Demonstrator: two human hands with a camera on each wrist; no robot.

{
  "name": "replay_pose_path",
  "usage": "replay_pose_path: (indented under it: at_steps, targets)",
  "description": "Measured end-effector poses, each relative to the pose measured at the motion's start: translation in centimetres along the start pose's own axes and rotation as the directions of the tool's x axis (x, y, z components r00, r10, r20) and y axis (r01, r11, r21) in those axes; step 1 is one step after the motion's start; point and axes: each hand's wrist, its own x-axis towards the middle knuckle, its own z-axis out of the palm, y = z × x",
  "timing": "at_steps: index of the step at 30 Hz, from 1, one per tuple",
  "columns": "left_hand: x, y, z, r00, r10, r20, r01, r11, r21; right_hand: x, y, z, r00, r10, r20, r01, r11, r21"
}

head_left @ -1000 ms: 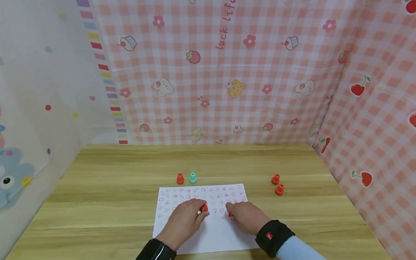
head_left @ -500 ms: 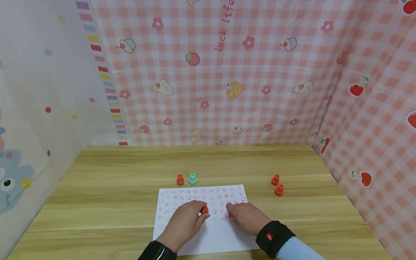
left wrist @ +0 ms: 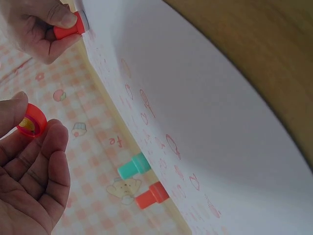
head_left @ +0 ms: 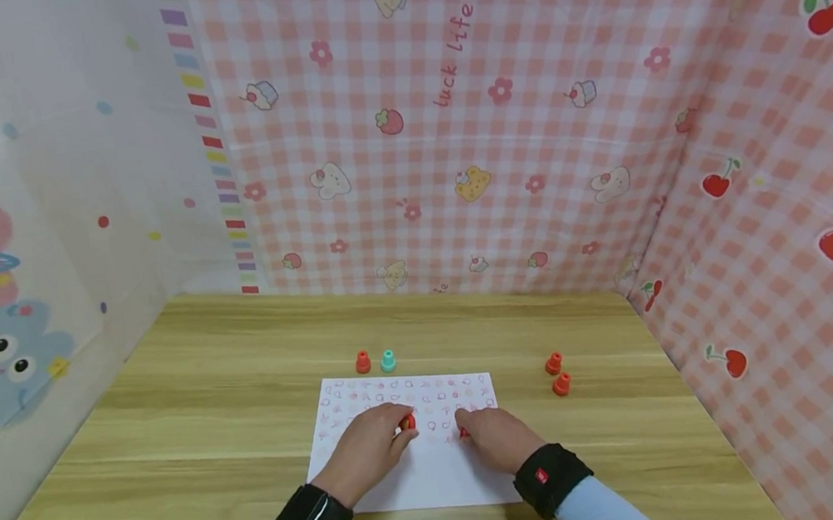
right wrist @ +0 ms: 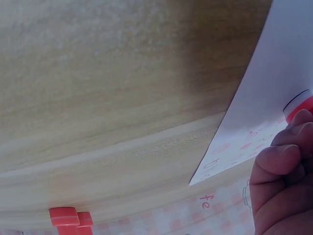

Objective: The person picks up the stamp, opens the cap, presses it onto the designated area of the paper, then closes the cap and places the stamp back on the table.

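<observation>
My left hand (head_left: 371, 444) pinches a small red cap (left wrist: 41, 117) between thumb and fingers, above the paper; yellow shows inside its round rim. My right hand (head_left: 499, 434) grips a red stamp (left wrist: 68, 28) whose pale base end is down against the white paper (head_left: 423, 485). In the right wrist view, only part of that stamp shows at the right edge, past the curled fingers (right wrist: 279, 159). Rows of small pinkish-red printed marks cover the upper part of the sheet.
Behind the sheet stand a red stamp (head_left: 363, 362) and a turquoise stamp (head_left: 389, 361), both upright. Two more red stamps, one (head_left: 554, 363) behind the other (head_left: 561, 384), stand to the right. The wooden table (head_left: 179, 450) meets patterned cloth walls (head_left: 421, 151).
The head view has shifted slightly. Both hands keep nearly the same place over the paper, still holding the cap and the stamp; the standing stamps have not moved.
</observation>
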Motion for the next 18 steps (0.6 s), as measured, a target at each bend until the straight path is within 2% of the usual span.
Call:
replay_pose_path:
  at_steps: [13, 18]
  targets:
    - [-0.28, -0.15, -0.01, 1.000, 0.006, -0.013, -0.005, 1.000, 0.029, -0.41, -0.42, 0.05, 1.000, -0.002, -0.026, 0.002, 1.000, -0.013]
    - [0.02, -0.33, -0.39, 0.998, 0.026, -0.048, -0.024, 0.999, 0.041, -0.16, -0.11, -0.59, 0.997, 0.047, -0.061, -0.043, 0.997, 0.068]
